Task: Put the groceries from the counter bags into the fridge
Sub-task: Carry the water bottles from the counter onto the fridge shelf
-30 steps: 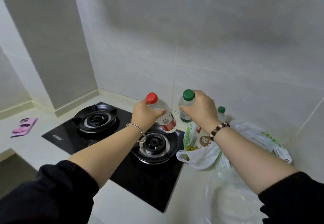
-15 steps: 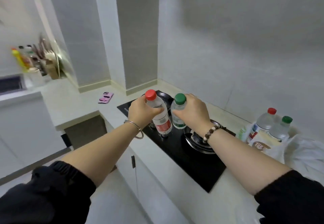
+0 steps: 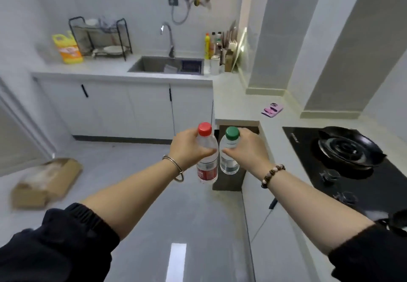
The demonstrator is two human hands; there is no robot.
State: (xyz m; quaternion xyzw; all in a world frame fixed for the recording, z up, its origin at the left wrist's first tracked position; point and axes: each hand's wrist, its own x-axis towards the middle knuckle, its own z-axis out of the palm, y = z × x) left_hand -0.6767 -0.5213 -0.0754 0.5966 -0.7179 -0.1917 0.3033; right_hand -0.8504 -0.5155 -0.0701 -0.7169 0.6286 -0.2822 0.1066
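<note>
My left hand (image 3: 187, 147) grips a clear water bottle with a red cap and red label (image 3: 207, 169) around its upper body. My right hand (image 3: 246, 149) holds a second clear bottle with a green cap (image 3: 229, 162) the same way. Both bottles hang upright, side by side and nearly touching, over the grey floor in the middle of the view. The counter bags and the fridge are out of view.
A black gas hob (image 3: 343, 160) sits in the counter on my right, with a pink phone (image 3: 272, 110) farther along. Ahead are white cabinets, a sink (image 3: 167, 65) with a tap, a dish rack and bottles. An open cardboard box (image 3: 46, 182) lies on the floor at left.
The view has swung left from the hob and bags to the sink side of the kitchen. Both hands have carried the bottles away from the counter and now hold them over the floor.
</note>
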